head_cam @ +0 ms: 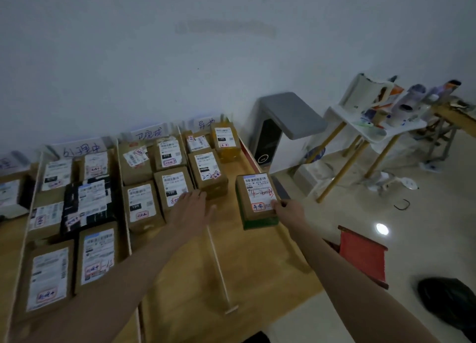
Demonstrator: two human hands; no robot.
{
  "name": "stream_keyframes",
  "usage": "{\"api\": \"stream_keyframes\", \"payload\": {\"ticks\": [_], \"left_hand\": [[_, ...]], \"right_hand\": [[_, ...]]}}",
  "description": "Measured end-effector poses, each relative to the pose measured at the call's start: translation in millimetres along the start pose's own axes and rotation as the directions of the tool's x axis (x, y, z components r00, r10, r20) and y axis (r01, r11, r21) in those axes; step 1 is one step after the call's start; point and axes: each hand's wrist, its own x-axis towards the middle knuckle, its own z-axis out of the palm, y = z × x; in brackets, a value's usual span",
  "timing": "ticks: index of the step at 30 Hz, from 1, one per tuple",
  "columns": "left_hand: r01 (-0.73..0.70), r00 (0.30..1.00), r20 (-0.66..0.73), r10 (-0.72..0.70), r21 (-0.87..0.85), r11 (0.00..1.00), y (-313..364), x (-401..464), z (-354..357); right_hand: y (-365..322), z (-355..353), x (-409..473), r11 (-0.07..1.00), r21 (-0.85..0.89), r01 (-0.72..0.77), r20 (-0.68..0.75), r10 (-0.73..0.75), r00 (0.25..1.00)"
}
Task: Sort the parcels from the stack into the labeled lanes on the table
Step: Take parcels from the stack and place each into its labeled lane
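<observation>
Placing a parcel into the rightmost lane, by the look of it: right hand (288, 210) pinching the near right corner of a brown parcel with green sides (257, 201), thumb over the white label, the box sitting at or just above the worktop (247, 260) close to its right edge. Red stamp on that label apparently matching the handwritten lane sign (206, 123) at the back of the same lane, so probably the correct destination. Ahead in that lane, three or four parcels already set down, the nearest being a brown box marked "2-2" (208, 172), near but apart from the held one. Left hand (192, 208) stretched forward, palm down, fingers straight and relaxed, holding nothing, fingertips on or just over the near edge of a parcel (175, 188) in the middle lane; actual contact impossible to confirm. Both forearms extended well out from the body, right one angled inward toward the box. Next move, as a judgement: sliding the held parcel forward and left to sit squarely behind the "2-2" box, inside the white divider strip (217, 263), then letting go. Care needed near the worktop's right edge, where the box could tip off. Source stack not in view.
</observation>
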Motion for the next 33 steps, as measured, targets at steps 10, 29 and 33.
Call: {"api": "stream_keyframes", "payload": {"ticks": [10,29,33], "left_hand": [[0.232,0.972,0.029,-0.232,-0.014,0.973,3.1,85.4,13.5],[0.386,0.922,0.025,-0.385,-0.096,0.918,-5.2,110.5,42.8],[0.439,0.897,-0.009,-0.441,-0.073,0.895,-7.0,101.1,30.3]], "right_hand": [[-28.8,29.4,144.9,0.995,-0.066,0.079,0.179,-0.066,0.982],[-62.0,85.5,224.4,0.940,-0.306,0.149,0.331,-0.042,0.943],[-74.8,74.1,210.3,0.934,-0.284,0.215,0.320,-0.119,0.940]]}}
